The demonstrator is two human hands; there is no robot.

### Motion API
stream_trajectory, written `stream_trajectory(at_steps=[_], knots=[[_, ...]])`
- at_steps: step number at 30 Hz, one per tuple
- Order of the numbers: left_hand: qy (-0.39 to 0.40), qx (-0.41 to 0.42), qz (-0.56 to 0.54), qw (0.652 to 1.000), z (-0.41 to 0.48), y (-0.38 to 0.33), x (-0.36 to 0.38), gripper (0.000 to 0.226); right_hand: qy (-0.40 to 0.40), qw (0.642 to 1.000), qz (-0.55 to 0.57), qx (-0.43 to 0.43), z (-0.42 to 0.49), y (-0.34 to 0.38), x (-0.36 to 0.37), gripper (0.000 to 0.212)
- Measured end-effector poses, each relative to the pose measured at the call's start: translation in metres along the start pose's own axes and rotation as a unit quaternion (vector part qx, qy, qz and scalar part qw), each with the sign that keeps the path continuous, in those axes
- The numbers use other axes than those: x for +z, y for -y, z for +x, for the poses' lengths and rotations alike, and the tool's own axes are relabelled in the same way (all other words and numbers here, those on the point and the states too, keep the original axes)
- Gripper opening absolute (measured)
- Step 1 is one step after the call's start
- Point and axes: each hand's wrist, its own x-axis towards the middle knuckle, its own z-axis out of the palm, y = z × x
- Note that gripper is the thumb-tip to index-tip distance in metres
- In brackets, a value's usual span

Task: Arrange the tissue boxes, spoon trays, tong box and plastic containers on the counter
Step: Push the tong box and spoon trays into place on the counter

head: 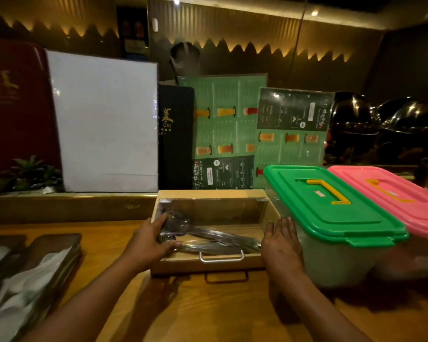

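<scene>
A wooden tong box (208, 264) with a clear lid and a metal handle sits on the counter in the middle, with metal tongs (223, 239) inside. My left hand (150, 239) grips its left side wall, fingers curled over the edge. My right hand (282, 245) lies flat against its right side, fingers together, between the box and a clear plastic container with a green lid (331, 213). A second container with a pink lid (391, 193) stands right beside the green one. Two dark trays with white contents (35, 272) lie at the left.
Upright menus (223, 129), a white board (104, 122) and a black folder (176, 134) lean along the raised ledge behind the box. A small plant (30, 171) stands at far left. Shiny domed dish covers (386, 124) are at back right. Bare wooden counter (208, 312) lies in front.
</scene>
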Motion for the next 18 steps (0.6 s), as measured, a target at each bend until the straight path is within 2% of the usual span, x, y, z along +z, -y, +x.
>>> stream_trajectory(at_steps=[8,13,15,18], knots=[[0.018,-0.002,-0.019,1.0,0.003,0.011,0.003,0.093,0.019,1.0,-0.003,-0.005,-0.007,-0.005,-0.007,0.06],[0.014,0.017,-0.018,1.0,-0.009,0.003,-0.003,0.085,0.062,0.998,-0.021,0.01,-0.009,-0.005,-0.017,0.066],[-0.001,0.025,-0.023,0.999,-0.022,0.004,-0.011,0.082,0.074,0.997,0.008,0.019,-0.014,-0.001,-0.024,0.066],[-0.023,0.024,-0.024,0.999,-0.04,0.02,-0.037,0.084,0.07,0.992,0.109,0.002,-0.028,0.027,-0.048,0.069]])
